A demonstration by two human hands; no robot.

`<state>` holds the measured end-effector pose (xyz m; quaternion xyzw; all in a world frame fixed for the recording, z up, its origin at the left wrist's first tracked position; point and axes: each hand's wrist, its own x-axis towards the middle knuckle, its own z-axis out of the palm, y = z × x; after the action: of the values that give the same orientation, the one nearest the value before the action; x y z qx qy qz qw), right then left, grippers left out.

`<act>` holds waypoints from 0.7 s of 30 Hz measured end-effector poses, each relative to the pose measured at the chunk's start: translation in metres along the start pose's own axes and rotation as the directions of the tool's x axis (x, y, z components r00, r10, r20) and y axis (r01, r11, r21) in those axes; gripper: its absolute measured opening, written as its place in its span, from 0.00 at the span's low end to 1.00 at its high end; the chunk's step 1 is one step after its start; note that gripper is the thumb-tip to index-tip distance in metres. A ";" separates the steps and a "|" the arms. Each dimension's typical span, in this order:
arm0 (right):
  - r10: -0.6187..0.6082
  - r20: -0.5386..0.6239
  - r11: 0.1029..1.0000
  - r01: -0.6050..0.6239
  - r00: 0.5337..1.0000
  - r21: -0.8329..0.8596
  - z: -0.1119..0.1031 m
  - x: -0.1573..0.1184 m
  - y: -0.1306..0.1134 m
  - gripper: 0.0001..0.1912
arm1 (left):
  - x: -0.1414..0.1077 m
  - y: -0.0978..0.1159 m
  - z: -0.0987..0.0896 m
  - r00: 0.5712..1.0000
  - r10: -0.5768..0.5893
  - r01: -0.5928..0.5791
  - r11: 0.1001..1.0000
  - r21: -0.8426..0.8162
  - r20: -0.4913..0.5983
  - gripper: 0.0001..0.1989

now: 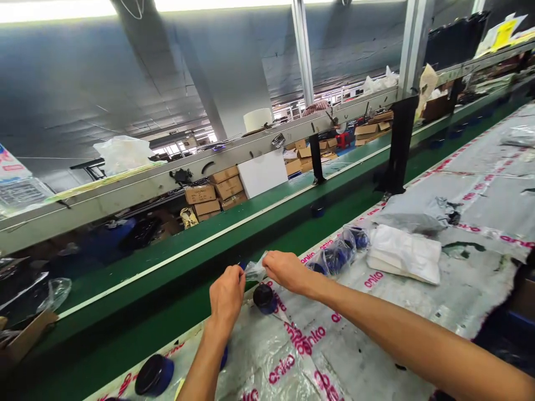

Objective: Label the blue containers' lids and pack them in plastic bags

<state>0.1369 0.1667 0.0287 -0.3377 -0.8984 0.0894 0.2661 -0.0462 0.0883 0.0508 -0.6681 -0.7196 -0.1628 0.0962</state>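
A small clear plastic bag (pixel 254 269) is stretched between my two hands above the table's far edge. My left hand (pixel 228 292) pinches one side of it, and my right hand (pixel 288 272) grips the other. Just below the bag, a round dark-blue and black item (pixel 264 298) rests on the covered table. Another such round item (pixel 154 374) sits at the lower left, and a bit of a blue one shows beside my left forearm. Right of my right hand lie several blue items in clear bags (pixel 337 252). What the bag between my hands contains, if anything, is too small to tell.
A stack of white plastic bags (pixel 403 253) and a grey plastic package (pixel 418 215) lie on the table's white printed covering (pixel 355 334). Beyond the table runs a green conveyor belt (pixel 175 303) with a dark round item on it. Black-wrapped posts (pixel 399 145) and cardboard boxes (pixel 228 186) stand farther back.
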 end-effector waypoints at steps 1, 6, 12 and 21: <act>-0.013 0.032 1.000 0.013 0.999 -0.019 0.007 0.001 0.001 0.06 | -0.004 -0.003 0.005 1.000 -0.009 0.008 1.000 0.028 0.021 0.09; -0.006 0.123 0.998 0.014 0.992 -0.066 0.024 -0.019 0.005 0.06 | -0.024 -0.002 0.017 0.995 -0.006 0.000 0.999 0.054 0.101 0.08; 0.048 0.109 0.997 -0.041 0.993 -0.062 0.024 -0.028 0.002 0.07 | -0.029 -0.001 0.014 0.994 -0.046 0.046 0.999 0.005 0.100 0.07; 0.063 0.111 0.988 -0.045 0.992 -0.151 0.029 0.001 0.008 0.09 | 0.009 0.001 0.030 0.994 -0.074 0.067 0.994 0.083 0.085 0.08</act>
<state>0.1250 0.1738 0.0018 -0.3750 -0.9070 0.0490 0.1854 -0.0432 0.1073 0.0261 -0.6443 -0.7524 -0.1074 0.0854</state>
